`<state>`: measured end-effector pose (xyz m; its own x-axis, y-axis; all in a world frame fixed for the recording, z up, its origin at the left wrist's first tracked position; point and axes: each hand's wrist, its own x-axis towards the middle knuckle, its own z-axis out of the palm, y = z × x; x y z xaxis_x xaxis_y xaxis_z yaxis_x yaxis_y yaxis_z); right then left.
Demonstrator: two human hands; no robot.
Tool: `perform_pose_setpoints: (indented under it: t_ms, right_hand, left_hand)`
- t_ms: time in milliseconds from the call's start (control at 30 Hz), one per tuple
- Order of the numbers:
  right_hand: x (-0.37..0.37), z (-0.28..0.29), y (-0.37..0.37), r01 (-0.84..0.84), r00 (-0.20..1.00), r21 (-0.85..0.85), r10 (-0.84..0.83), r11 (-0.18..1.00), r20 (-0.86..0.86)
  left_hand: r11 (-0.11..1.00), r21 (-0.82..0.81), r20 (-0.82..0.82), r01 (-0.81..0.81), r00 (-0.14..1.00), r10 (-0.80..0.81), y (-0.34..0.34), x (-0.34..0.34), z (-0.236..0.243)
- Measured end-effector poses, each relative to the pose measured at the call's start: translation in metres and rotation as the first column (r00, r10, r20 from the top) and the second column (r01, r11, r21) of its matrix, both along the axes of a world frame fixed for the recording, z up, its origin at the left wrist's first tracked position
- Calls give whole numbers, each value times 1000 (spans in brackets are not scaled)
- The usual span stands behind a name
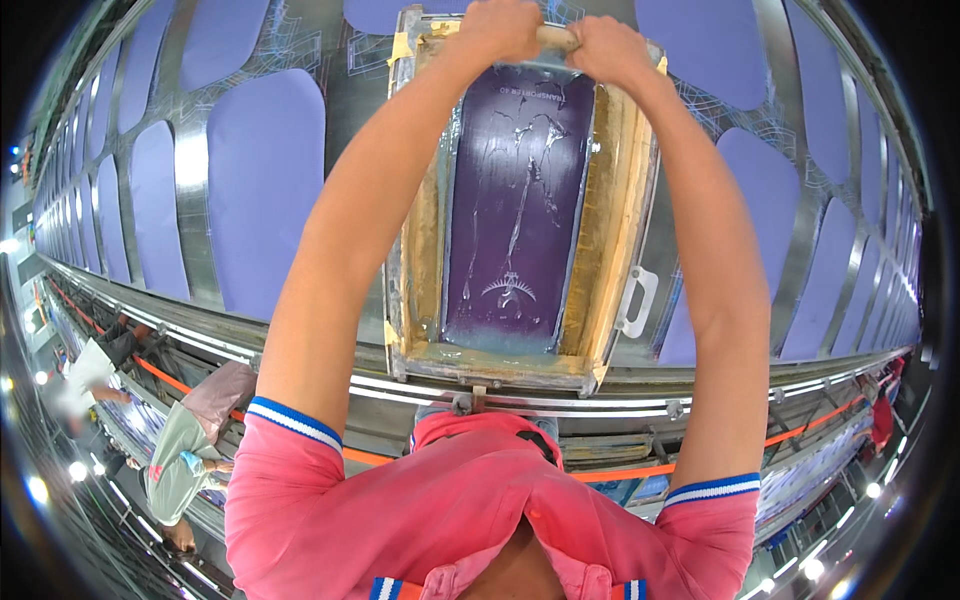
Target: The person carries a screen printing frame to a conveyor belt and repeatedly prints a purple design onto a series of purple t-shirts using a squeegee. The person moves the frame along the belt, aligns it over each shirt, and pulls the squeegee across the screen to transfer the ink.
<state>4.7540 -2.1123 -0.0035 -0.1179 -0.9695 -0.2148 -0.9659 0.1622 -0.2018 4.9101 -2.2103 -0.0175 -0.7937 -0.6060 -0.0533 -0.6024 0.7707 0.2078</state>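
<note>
Both my arms stretch forward over a screen-printing frame point(628, 190) with yellow-taped wooden sides. At its far end my left hand point(503, 32) and my right hand point(610, 50) are closed around the pale wooden handle of a squeegee point(556, 40). The squeegee's blade is mostly hidden by the hands and the frame's far end. Inside the frame, the dark purple mesh point(520, 210) carries streaks and smears of clear, glossy ink, with a pale emblem near the close end. A white loop handle point(637, 302) sticks out from the frame's right side.
The long table holds rows of lilac panels point(265, 190) on both sides, with more panels point(760, 195) to the right. A metal rail point(390, 393) runs along the near edge, close to my body. Behind, at lower left, a person in a grey-green shirt point(185, 450) stands by another table.
</note>
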Motion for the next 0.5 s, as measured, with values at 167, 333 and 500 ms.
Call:
perform_pose_setpoints:
  t_ms: [167,333,500]
  right_hand:
    - [4,-7,3,-30,1000,-34,29,999,-4]
    - [65,-14,89,-71,994,-113,80,991,80]
    - [156,-4,223,-126,984,-117,139,985,113]
  left_hand:
    - [999,34,51,-2,999,0,3,1,-1]
    - [994,108,65,17,998,-25,92,67,6]
    - [967,255,-26,-3,1000,10,232,161,8]
